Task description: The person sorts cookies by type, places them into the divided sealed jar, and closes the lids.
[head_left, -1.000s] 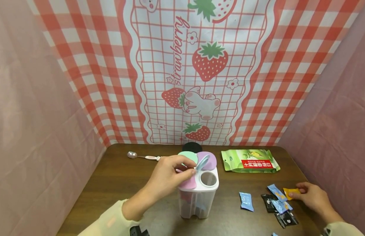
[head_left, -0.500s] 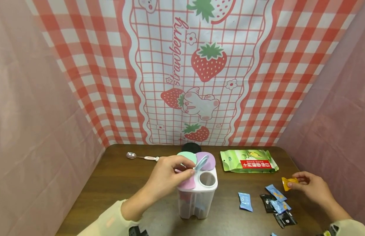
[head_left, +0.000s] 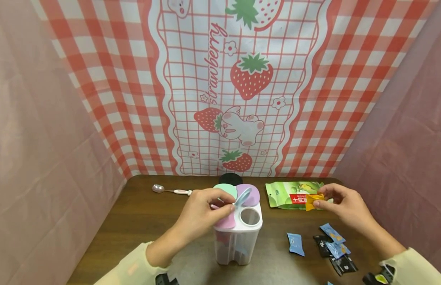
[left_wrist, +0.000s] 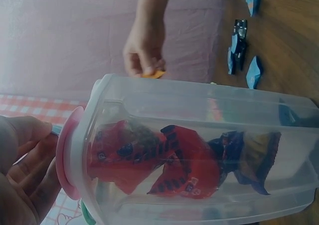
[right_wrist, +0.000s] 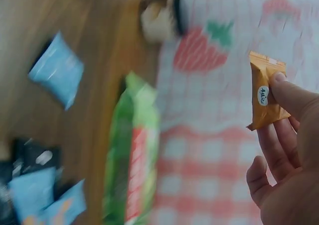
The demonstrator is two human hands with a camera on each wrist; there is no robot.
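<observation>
My left hand (head_left: 202,209) pinches the raised light blue flap lid (head_left: 243,196) of a clear storage box (head_left: 236,247) with a white top. Beside that lid a round opening (head_left: 250,216) is uncovered, while the pink, green and purple lids lie down. In the left wrist view, red and dark blue wrapped packets (left_wrist: 184,168) show through the box wall. My right hand (head_left: 348,204) holds an orange wrapped sachet (right_wrist: 266,90) between thumb and fingers, raised in front of the green pack (head_left: 284,194) and to the right of the box.
Blue and black sachets (head_left: 343,264) lie in a loose group at the right, with a single blue sachet (head_left: 295,244) nearer the box. A spoon (head_left: 180,192) lies at the back left. Behind the box stands something with a black round top (head_left: 231,179).
My right hand has lifted the orange sachet from beside the others and carried it left and up toward the box. The left hand keeps its pinch on the blue lid.
</observation>
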